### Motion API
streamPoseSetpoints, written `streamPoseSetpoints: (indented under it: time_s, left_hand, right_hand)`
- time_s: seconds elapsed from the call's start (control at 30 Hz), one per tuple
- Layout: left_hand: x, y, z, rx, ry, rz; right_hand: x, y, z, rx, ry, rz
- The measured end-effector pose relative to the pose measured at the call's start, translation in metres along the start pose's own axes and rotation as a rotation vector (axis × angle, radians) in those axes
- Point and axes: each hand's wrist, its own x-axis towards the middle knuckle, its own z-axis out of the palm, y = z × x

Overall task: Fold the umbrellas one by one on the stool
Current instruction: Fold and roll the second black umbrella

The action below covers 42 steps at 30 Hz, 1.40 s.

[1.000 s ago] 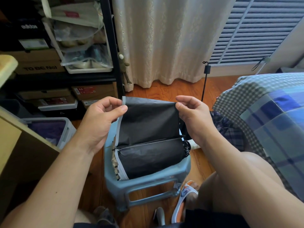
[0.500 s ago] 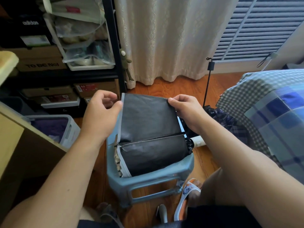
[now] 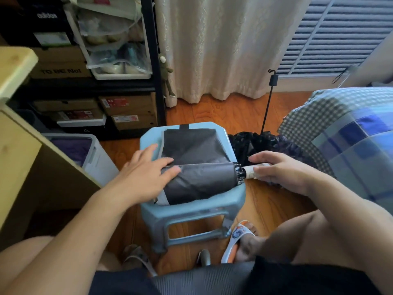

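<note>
A dark grey folding umbrella lies across the light blue plastic stool, its canopy partly rolled and one flat panel spread toward the far edge with a strap tab at its end. My left hand rests flat with spread fingers on the left end of the rolled canopy. Off the stool's right side, my right hand is closed around the umbrella's white handle. A second, dark patterned umbrella lies crumpled on the floor to the right of the stool.
A black shelf with shoe boxes stands at the back left, a wooden desk and a white bin at left. A checked blanket covers the bed on the right. A thin black stand rises behind the floor umbrella. Slippers lie under the stool.
Both hands let go of the raised flat panel, which now lies on the stool. My left hand dropped onto the rolled canopy and my right hand moved to the handle.
</note>
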Motion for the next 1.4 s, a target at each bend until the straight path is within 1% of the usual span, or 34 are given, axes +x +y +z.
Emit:
streamPoseSetpoints:
  time_s: [0.07,0.1,0.13,0.2,0.23,0.27,0.4,0.47,0.6,0.67,0.7,0.73,0.77,0.8,0.83,0.87,0.9,0.93,0.97,1.0,1.07,1.17,1.27,1.33,1.4]
  left_hand:
    - [-0.001,-0.003,0.006,-0.177,0.048,-0.119]
    - [-0.001,-0.003,0.010,-0.292,0.077,-0.180]
    - [-0.002,-0.005,0.013,-0.440,0.088,-0.234]
    - [-0.007,-0.005,0.018,-0.773,0.056,-0.280]
    - [-0.010,-0.005,0.020,-0.872,0.035,-0.281]
    - [-0.013,-0.006,0.020,-0.891,0.038,-0.272]
    - [-0.011,-0.010,0.018,-0.834,0.122,-0.258]
    - [-0.011,-0.011,0.015,-0.756,0.160,-0.262]
    - [-0.017,-0.011,0.011,-0.665,0.100,-0.283]
    - [-0.017,-0.013,0.010,-0.616,0.088,-0.294]
    - [-0.017,-0.016,0.009,-0.573,0.090,-0.292]
    - [-0.017,-0.018,0.008,-0.546,0.092,-0.287]
    - [-0.016,-0.020,0.007,-0.553,0.092,-0.276]
    - [-0.014,-0.021,0.006,-0.589,0.104,-0.256]
    - [-0.013,-0.020,0.005,-0.640,0.121,-0.231]
    - [-0.010,-0.017,0.004,-0.685,0.152,-0.202]
    - [-0.007,-0.014,0.004,-0.702,0.181,-0.181]
    - [-0.004,-0.009,0.005,-0.689,0.218,-0.163]
    - [-0.002,-0.003,0.007,-0.656,0.249,-0.150]
    - [0.000,0.002,0.009,-0.626,0.286,-0.139]
    - [0.002,0.010,0.012,-0.649,0.368,-0.127]
    - [0.003,0.017,0.006,-0.730,0.484,-0.139]
    - [0.007,0.018,0.005,-0.702,0.483,-0.130]
    - [0.011,0.015,0.008,-0.695,0.476,-0.131]
    - [0.013,0.013,0.005,-0.739,0.486,-0.117]
  right_hand:
    - [0.000,0.017,-0.005,0.199,0.040,0.002]
    - [0.002,0.021,-0.009,0.250,0.051,0.004]
    - [0.002,0.022,-0.011,0.270,0.047,0.005]
    - [0.004,0.020,-0.015,0.263,0.038,0.006]
    - [0.005,0.019,-0.015,0.265,0.044,0.013]
    - [0.007,0.017,-0.014,0.257,0.060,0.035]
    - [0.016,0.009,-0.004,0.121,0.221,0.187]
    - [0.021,0.006,0.001,0.074,0.262,0.239]
    - [0.030,0.002,0.008,0.018,0.271,0.292]
    - [0.034,0.000,0.013,-0.077,0.329,0.285]
    - [0.036,0.001,0.013,-0.219,0.389,0.237]
    - [0.037,0.002,0.012,-0.426,0.478,0.138]
    - [0.038,0.003,0.012,-0.605,0.577,-0.022]
    - [0.035,0.000,0.015,-0.657,0.641,-0.220]
    - [0.032,-0.006,0.021,-0.613,0.630,-0.400]
    - [0.030,-0.014,0.029,-0.559,0.557,-0.530]
    - [0.030,-0.022,0.040,-0.532,0.458,-0.589]
    - [0.033,-0.029,0.052,-0.533,0.359,-0.580]
    - [0.039,-0.032,0.062,-0.543,0.285,-0.532]
    - [0.046,-0.034,0.070,-0.552,0.251,-0.479]
    - [0.058,-0.040,0.081,-0.541,0.273,-0.403]
    - [0.067,-0.055,0.084,-0.424,0.285,-0.300]
    - [0.069,-0.068,0.085,-0.423,0.244,-0.257]
    - [0.065,-0.072,0.082,-0.404,0.256,-0.273]
    - [0.055,-0.072,0.078,-0.449,0.291,-0.290]
